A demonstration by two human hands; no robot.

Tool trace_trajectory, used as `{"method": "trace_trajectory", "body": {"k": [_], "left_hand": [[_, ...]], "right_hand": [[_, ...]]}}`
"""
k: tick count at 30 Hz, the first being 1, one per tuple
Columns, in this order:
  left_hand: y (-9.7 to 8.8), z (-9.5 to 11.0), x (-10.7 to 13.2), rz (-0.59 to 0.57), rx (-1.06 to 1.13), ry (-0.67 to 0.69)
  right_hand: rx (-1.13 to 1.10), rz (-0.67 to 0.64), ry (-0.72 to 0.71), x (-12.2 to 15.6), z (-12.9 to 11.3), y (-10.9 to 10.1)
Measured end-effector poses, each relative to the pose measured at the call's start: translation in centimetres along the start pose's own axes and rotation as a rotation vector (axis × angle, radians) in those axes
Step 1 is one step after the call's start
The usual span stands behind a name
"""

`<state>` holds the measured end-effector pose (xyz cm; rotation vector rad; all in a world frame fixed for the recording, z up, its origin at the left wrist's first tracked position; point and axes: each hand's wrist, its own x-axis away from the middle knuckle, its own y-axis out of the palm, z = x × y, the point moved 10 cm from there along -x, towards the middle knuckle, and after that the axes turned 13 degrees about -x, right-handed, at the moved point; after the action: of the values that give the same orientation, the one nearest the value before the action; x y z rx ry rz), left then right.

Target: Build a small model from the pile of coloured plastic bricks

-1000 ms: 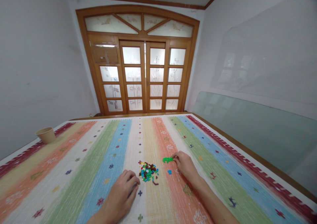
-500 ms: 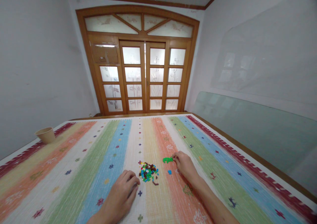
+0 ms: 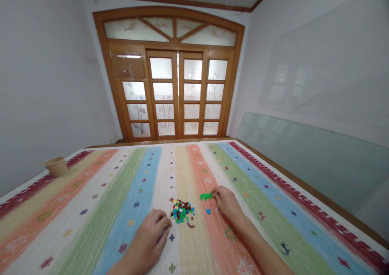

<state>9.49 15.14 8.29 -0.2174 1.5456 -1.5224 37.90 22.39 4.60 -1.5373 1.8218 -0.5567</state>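
My right hand (image 3: pixel 227 204) pinches the green bricks (image 3: pixel 206 196) with narrow fingers (image 3: pixel 214 192), lightly and steadily; my left hand (image 3: pixel 148 238) curls beside the pile (image 3: pixel 181 212), and I cannot tell whether it holds anything.

You get soft, fairly even light, brightest in the frosted door panes (image 3: pixel 191 88) at upper middle, with no harsh glare. The walls (image 3: pixel 45 84) bend toward the frame edges, and the glass sheet (image 3: pixel 313 161) at right carries a pale sheen. Faint shadows lie under your left hand (image 3: pixel 146 238) and right hand (image 3: pixel 227 204). Focus looks even, without motion blur.
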Motion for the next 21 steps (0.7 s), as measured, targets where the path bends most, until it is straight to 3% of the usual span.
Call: {"method": "trace_trajectory", "body": {"k": [21], "left_hand": [[0.2,-0.3,0.2,-0.005,0.005,-0.003]], "right_hand": [[0.067,-0.090,-0.011,0.2,-0.9,0.3]]}}
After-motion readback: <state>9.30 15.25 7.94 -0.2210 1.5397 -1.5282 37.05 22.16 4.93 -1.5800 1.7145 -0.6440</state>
